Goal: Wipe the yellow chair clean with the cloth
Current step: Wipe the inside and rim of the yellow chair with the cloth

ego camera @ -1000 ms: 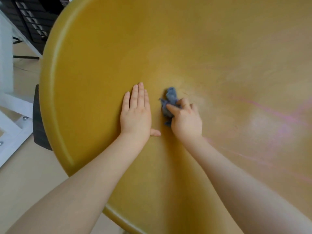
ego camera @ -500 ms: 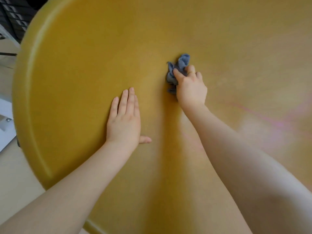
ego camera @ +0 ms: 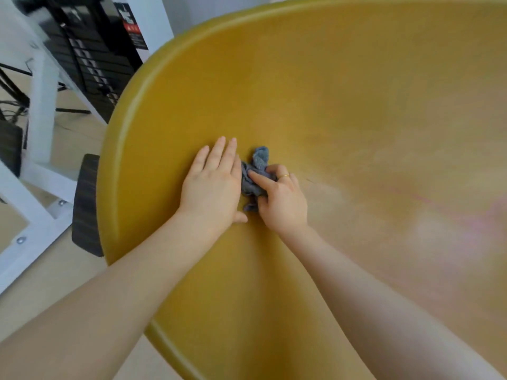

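Right hand (ego camera: 282, 200) gripping crumpled grey-blue cloth (ego camera: 256, 171), glossy yellow chair (ego camera: 343, 91)

Head view, looking down at a yellow chair (ego camera: 329, 91) w/ a smooth curved surface filling most of the frame. Left hand (ego camera: 212, 185) lies flat on it, fingers (ego camera: 219, 152) straight & together, near the chair's left edge. Just beside it, right hand (ego camera: 282, 201) grips a crumpled grey-blue cloth (ego camera: 256, 171) against the surface; cloth touches the left hand's side. Gold ring (ego camera: 285, 176) on a right finger. Faint pink smears (ego camera: 452, 215) toward the chair's right side. Beyond the left edge: beige floor (ego camera: 55, 275), white frame (ego camera: 41, 105), black slatted unit (ego camera: 90, 58).
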Demonstrator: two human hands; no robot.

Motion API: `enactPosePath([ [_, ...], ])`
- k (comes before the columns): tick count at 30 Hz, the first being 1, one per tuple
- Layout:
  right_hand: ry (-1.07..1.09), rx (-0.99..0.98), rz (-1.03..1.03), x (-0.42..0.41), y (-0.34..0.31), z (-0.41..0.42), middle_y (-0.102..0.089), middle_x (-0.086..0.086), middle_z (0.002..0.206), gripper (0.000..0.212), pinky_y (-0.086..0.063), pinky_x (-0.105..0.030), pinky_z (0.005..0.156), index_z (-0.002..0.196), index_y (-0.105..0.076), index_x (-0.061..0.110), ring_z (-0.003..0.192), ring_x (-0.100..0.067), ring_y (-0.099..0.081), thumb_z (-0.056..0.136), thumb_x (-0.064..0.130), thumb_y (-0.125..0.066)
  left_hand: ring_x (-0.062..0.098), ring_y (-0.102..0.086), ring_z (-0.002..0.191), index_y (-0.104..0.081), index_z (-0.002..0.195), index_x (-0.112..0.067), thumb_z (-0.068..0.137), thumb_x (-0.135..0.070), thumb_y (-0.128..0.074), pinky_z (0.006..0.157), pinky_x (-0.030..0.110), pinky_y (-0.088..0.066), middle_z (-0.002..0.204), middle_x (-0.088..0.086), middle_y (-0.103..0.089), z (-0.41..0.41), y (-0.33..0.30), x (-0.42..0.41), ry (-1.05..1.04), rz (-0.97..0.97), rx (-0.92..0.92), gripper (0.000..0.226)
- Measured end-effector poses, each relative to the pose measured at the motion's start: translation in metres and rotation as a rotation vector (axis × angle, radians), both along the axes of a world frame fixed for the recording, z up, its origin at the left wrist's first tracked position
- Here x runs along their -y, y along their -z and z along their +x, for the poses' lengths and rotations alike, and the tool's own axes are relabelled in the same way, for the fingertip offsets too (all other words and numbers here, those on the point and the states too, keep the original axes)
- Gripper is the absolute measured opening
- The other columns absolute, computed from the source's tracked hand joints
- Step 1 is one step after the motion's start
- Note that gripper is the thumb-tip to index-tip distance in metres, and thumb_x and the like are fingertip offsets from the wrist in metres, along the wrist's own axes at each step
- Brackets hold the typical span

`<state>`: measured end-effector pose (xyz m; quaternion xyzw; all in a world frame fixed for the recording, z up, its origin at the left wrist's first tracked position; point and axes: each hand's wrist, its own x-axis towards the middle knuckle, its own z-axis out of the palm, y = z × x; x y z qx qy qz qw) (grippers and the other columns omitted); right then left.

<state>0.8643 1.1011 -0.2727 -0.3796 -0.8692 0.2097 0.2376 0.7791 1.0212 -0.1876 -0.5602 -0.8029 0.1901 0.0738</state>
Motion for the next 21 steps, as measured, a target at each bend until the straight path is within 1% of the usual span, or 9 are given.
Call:
enactPosePath([
  [4, 0.144, -0.101, 0.039, -0.026, -0.014, -0.024, -0.044, -0.005, 0.133, 0.043, -0.044, -0.032, 0.073, 0.127, -0.054, 0.032, 0.111, -0.029, -0.041, 0.089, 0.012, -0.047, 0.030, 0.017, 0.143, 0.009, 0.146, 0.000, 0.071, -0.066, -0.059, 0.116, 0.040, 0.007, 0.153, 0.018, 0.022, -0.015, -0.016, -0.001, -0.037, 0.028, -0.186, 0.121],
  [6, 0.279, -0.224, -0.011, -0.048, -0.026, -0.037, -0.046, -0.005, 0.128, 0.043, -0.043, -0.032, 0.076, 0.125, -0.056, 0.031, 0.110, -0.027, -0.044, 0.088, 0.011, -0.049, 0.031, 0.019, 0.142, 0.014, 0.145, -0.001, 0.070, -0.071, -0.055, 0.116, 0.040, 0.008, 0.151, 0.019, 0.027, -0.025, -0.016, 0.000, -0.051, 0.013, -0.204, 0.124],
  [8, 0.426, -0.371, -0.131, -0.067, -0.040, -0.047, -0.047, -0.004, 0.122, 0.044, -0.043, -0.032, 0.076, 0.123, -0.057, 0.030, 0.109, -0.025, -0.047, 0.086, 0.009, -0.049, 0.031, 0.020, 0.142, 0.018, 0.144, -0.002, 0.070, -0.073, -0.052, 0.115, 0.039, 0.010, 0.150, 0.020, 0.028, -0.034, -0.014, 0.004, -0.038, 0.009, -0.207, 0.125],
  [10, 0.475, -0.396, -0.159, -0.070, -0.047, -0.053, -0.047, -0.004, 0.121, 0.044, -0.043, -0.032, 0.073, 0.124, -0.058, 0.028, 0.106, -0.024, -0.049, 0.086, 0.007, -0.048, 0.031, 0.019, 0.142, 0.021, 0.142, 0.001, 0.070, -0.073, -0.053, 0.114, 0.039, 0.011, 0.151, 0.020, 0.027, -0.037, -0.013, 0.006, -0.025, 0.014, -0.196, 0.127],
  [11, 0.429, -0.376, -0.135, -0.063, -0.048, -0.055, -0.047, -0.005, 0.121, 0.045, -0.044, -0.032, 0.073, 0.123, -0.058, 0.027, 0.106, -0.025, -0.050, 0.085, 0.006, -0.049, 0.031, 0.018, 0.143, 0.022, 0.141, 0.003, 0.070, -0.072, -0.054, 0.114, 0.039, 0.011, 0.151, 0.020, 0.026, -0.037, -0.012, 0.006, -0.028, 0.019, -0.186, 0.128],
  [13, 0.227, -0.362, -0.048, -0.034, -0.044, -0.058, -0.051, -0.008, 0.120, 0.046, -0.047, -0.033, 0.076, 0.121, -0.061, 0.024, 0.103, -0.029, -0.053, 0.080, 0.005, -0.051, 0.031, 0.017, 0.143, 0.024, 0.139, 0.006, 0.071, -0.070, -0.055, 0.114, 0.039, 0.011, 0.152, 0.020, 0.025, -0.037, -0.011, 0.005, -0.026, 0.041, -0.182, 0.129],
  [15, 0.040, -0.373, 0.030, 0.000, -0.039, -0.059, -0.056, -0.011, 0.116, 0.048, -0.049, -0.033, 0.073, 0.115, -0.065, 0.022, 0.096, -0.032, -0.056, 0.072, 0.008, -0.051, 0.031, 0.017, 0.143, 0.027, 0.136, 0.008, 0.073, -0.069, -0.053, 0.114, 0.039, 0.011, 0.151, 0.021, 0.024, -0.036, -0.009, 0.005, -0.019, 0.063, -0.196, 0.128],
  [19, -0.072, -0.330, 0.080, 0.017, -0.035, -0.053, -0.059, -0.011, 0.113, 0.049, -0.047, -0.029, 0.058, 0.112, -0.066, 0.025, 0.093, -0.032, -0.058, 0.068, 0.012, -0.049, 0.031, 0.017, 0.143, 0.028, 0.135, 0.009, 0.076, -0.068, -0.051, 0.114, 0.039, 0.011, 0.151, 0.022, 0.024, -0.036, -0.010, 0.006, -0.021, 0.073, -0.198, 0.125],
  [21, -0.097, -0.273, 0.112, -0.001, -0.035, -0.050, -0.057, -0.011, 0.114, 0.046, -0.051, -0.035, 0.064, 0.115, -0.064, 0.026, 0.098, -0.033, -0.057, 0.072, 0.014, -0.052, 0.032, 0.017, 0.142, 0.027, 0.136, 0.008, 0.073, -0.068, -0.054, 0.114, 0.039, 0.011, 0.151, 0.021, 0.025, -0.036, -0.010, 0.005, -0.024, 0.066, -0.198, 0.128],
])
